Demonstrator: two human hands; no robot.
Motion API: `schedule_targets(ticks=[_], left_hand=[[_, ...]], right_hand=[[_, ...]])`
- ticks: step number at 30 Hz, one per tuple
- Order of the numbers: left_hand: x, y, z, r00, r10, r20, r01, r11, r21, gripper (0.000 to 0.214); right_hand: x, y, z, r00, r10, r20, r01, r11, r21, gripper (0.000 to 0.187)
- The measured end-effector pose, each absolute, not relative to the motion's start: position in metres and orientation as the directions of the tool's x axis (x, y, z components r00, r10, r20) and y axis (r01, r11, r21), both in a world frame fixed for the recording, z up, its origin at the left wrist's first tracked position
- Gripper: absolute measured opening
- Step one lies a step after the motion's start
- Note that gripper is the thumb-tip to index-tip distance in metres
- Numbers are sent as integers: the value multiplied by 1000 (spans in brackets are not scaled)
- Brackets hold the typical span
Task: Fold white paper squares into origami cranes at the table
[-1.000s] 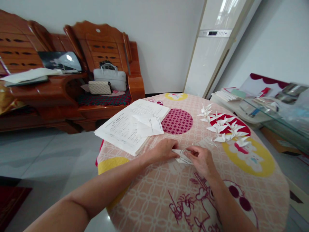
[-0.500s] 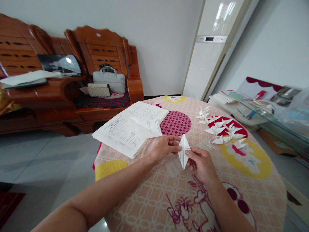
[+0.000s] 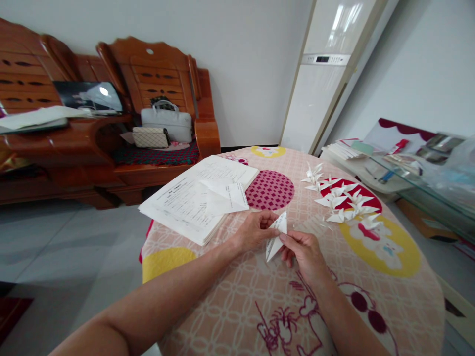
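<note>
A folded piece of printed white paper, long and pointed at both ends, is held between my hands above the table. My left hand pinches its left side, fingers curled behind it. My right hand grips the right edge with thumb and fingers. The paper is tilted, its upper point leaning right. Left of it lies a stack of printed sheets with a loose creased sheet on top. Several folded paper cranes sit together to the right, beyond my right hand.
The round table wears a patterned pink cloth. Beyond its left side stand carved wooden chairs with a grey bag and a quilted purse. On the right is a glass shelf; a tall white cabinet unit stands behind.
The folded paper has turned from nearly upright to a slant, its top now to the right and its lower point to the left. Both hands keep their hold and have shifted slightly.
</note>
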State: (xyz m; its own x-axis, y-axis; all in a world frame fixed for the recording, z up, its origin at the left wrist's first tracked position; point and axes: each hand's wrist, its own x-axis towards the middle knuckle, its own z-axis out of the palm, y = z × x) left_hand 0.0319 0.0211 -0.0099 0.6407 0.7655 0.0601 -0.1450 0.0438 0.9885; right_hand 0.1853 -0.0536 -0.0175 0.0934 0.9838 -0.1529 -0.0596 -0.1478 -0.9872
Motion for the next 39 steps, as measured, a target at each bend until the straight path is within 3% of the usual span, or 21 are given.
schedule_targets(ticks=[7, 20, 26, 29, 34, 39], left_hand=[[25, 23, -7, 682, 731, -20, 48, -18, 999, 39], [20, 18, -1, 805, 591, -38, 134, -119, 984, 56], [20, 23, -7, 781, 623, -49, 145, -105, 984, 51], [19, 28, -10, 739, 671, -61, 239, -177, 955, 50], [21, 28, -11, 680, 733, -3, 355, -325, 877, 46], [21, 23, -11, 673, 736, 71, 442, -477, 759, 48]], right_hand=[[186, -53, -18, 73, 989, -125, 6, -126, -992, 33], [191, -51, -18, 148, 986, -80, 0, -80, -997, 27], [195, -51, -16, 237, 961, -141, -13, -142, -990, 33], [200, -51, -15, 238, 961, -138, 158, -178, -971, 32], [208, -51, -19, 183, 977, 106, 633, -35, -773, 37], [210, -50, -18, 184, 980, 77, 800, -104, -591, 26]])
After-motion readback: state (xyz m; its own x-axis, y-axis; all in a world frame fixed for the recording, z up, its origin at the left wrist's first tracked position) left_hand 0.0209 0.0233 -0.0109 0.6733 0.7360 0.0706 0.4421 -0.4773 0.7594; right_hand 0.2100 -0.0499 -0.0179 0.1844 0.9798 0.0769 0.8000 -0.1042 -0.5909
